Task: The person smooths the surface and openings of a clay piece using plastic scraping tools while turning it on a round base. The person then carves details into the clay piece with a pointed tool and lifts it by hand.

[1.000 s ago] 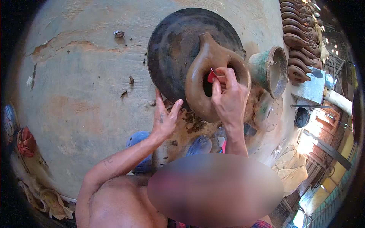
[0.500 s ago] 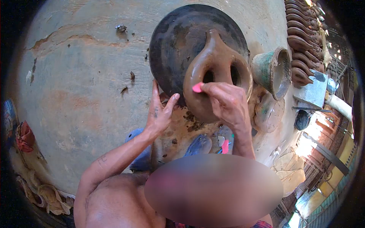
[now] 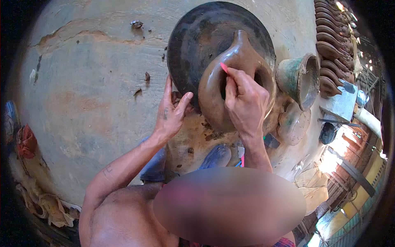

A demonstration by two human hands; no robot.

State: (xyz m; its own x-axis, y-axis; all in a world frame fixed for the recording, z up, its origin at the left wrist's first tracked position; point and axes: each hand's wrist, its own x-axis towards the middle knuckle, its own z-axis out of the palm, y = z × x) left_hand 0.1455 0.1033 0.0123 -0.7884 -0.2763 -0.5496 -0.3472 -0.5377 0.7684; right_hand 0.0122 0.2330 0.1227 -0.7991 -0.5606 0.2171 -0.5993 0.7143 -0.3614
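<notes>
A wet brown clay vessel (image 3: 214, 105) with a narrow neck and two oval openings sits on a round dark potter's wheel (image 3: 187, 45). My right hand (image 3: 249, 99) is over the vessel, pinching a small flat pink scraper (image 3: 224, 67) between thumb and fingers. The scraper's tip touches the clay beside the left opening, which the hand partly covers. At the wheel's near left rim is my left hand (image 3: 172, 115), its thumb and index finger spread apart. The other fingers of that hand are partly hidden.
A greenish clay-smeared pot (image 3: 298, 80) stands close to the wheel's right side. Several similar brown clay pieces (image 3: 329, 51) are stacked in a row at the upper right. Clay scraps (image 3: 137, 24) lie on the floor. A blue object (image 3: 217, 156) lies near my body.
My right hand has moved the pink scraper up along the vessel, from its lower left side toward the neck. My left hand stays at the wheel's rim. The view has shifted slightly.
</notes>
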